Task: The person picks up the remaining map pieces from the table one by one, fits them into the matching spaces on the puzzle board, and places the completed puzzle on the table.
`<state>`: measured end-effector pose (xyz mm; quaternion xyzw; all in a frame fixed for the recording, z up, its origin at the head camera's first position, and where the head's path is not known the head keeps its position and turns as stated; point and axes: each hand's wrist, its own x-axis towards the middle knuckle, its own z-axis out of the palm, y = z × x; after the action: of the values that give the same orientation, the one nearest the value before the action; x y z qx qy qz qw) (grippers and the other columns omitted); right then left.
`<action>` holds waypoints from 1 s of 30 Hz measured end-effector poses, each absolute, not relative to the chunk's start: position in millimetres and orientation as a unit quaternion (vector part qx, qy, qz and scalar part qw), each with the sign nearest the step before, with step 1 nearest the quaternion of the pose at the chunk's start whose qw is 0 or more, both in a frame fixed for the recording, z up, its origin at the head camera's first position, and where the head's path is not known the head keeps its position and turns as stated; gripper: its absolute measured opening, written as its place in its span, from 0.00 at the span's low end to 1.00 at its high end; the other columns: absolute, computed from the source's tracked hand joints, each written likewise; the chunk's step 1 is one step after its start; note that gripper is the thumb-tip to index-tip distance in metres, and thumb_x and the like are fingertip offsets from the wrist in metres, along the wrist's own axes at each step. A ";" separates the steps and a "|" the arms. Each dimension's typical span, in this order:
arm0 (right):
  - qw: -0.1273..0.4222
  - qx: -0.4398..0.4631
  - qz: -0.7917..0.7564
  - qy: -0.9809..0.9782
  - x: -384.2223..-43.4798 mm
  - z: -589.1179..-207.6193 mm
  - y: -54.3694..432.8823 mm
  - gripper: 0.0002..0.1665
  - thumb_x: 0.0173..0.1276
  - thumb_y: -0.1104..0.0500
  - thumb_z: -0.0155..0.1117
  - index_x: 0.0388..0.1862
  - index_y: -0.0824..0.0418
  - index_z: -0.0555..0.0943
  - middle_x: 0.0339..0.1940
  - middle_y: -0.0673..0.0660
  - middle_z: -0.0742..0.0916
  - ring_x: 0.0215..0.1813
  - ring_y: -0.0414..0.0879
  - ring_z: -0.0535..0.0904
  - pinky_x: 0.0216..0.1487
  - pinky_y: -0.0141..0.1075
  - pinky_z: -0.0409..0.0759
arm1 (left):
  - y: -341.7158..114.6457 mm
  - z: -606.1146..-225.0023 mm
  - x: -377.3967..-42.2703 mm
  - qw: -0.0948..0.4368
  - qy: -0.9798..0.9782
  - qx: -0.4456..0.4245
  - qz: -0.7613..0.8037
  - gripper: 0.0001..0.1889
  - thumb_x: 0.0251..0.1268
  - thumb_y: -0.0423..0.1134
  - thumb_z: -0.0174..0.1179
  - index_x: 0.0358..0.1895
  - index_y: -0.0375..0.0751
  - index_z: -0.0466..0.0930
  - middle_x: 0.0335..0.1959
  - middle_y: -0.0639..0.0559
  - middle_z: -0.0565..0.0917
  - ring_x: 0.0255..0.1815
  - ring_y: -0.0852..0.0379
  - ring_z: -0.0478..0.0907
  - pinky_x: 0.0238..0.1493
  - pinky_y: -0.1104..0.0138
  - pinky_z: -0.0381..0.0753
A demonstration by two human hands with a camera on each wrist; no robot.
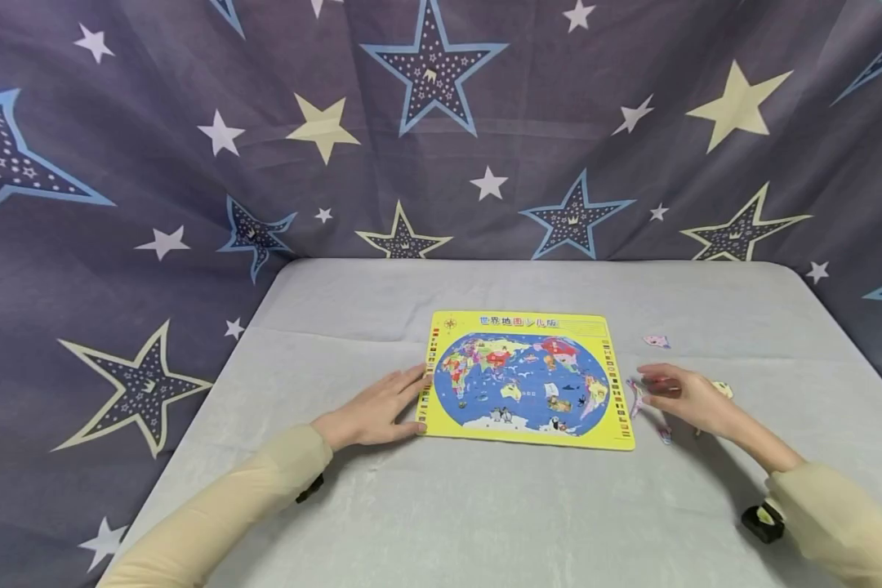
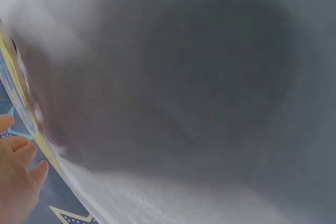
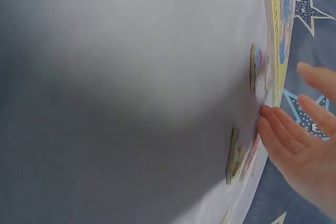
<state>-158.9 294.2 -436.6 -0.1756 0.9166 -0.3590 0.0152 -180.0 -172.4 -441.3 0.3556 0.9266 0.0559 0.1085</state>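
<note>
A yellow-bordered world map puzzle board (image 1: 478,400) lies flat on the table. At its left edge my left hand (image 1: 378,408) rests, fingers spread and fingertips touching the border. Beyond the board's right edge, my right hand (image 1: 691,398) is over loose puzzle pieces, its fingers loosely bent and apart. A pink-and-white piece (image 1: 638,400) lies by those fingertips, partly hidden. In the right wrist view, the right hand (image 3: 299,150) has extended fingers and nothing visible between them; whether they touch a piece cannot be told. The left wrist view shows the left hand (image 2: 18,177) beside the board's edge.
A pink piece (image 1: 657,340) lies farther back. A small piece (image 1: 665,435) is nearer, and a yellowish piece (image 1: 723,389) shows partly behind the right hand. Grey cloth (image 1: 485,506) covers the table. A star-patterned curtain (image 1: 485,131) hangs behind and at the sides.
</note>
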 end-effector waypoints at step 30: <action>0.077 -0.115 -0.361 0.922 -175.6 -443.7 285.3 0.17 0.55 0.67 0.62 0.43 0.77 0.76 0.23 0.53 0.78 0.24 0.39 0.69 0.21 0.27 0.69 | -167.3 -441.9 -176.7 0.138 0.924 0.352 0.055 0.35 0.63 0.56 0.45 0.68 0.42 0.50 0.70 0.47 0.47 0.68 0.52 0.48 0.67 0.61 0.50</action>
<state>-175.6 285.3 -443.7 -0.1146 0.9224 -0.3608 0.0769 -176.7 -167.3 -441.9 0.3521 0.9241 0.0546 0.1383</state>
